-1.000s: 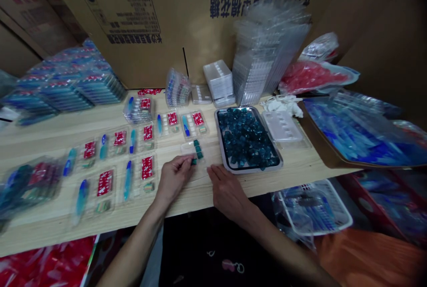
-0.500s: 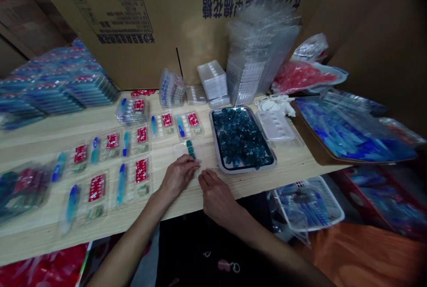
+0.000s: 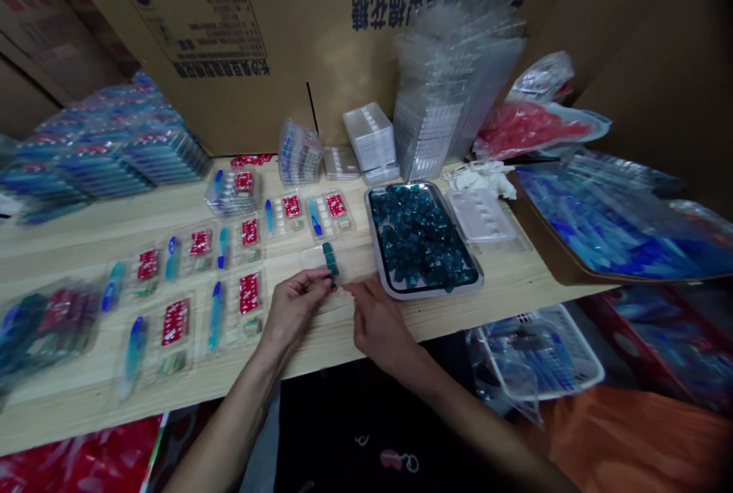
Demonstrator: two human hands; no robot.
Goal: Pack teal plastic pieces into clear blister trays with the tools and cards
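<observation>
Between my hands lies a small clear plastic blister tray (image 3: 312,257) on the wooden table. A column of dark teal pieces (image 3: 328,252) sits in its slots. My left hand (image 3: 295,306) is at the tray's near left, thumb and fingers pinched on a small dark teal piece at the lower end of the column. My right hand (image 3: 381,317) is at the near right edge, fingers curled and the fingertips pressed together close to that piece; what they hold, if anything, is hidden. Just right stands a metal tray (image 3: 479,279) heaped with loose dark teal pieces (image 3: 421,237).
Packed clear sets (image 3: 250,294) with blue pens and red packets spread to the left. Stacks of filled packs (image 3: 106,149) stand behind them. Clear plastic trays (image 3: 429,134) are stacked at the back. A cardboard box (image 3: 550,260) of blue items lies right, a white basket (image 3: 592,375) below.
My left hand has opened slightly from a tight pinch, showing a dark teal piece at its fingertips. The right fingertips have shifted up toward it. The view has shifted a little.
</observation>
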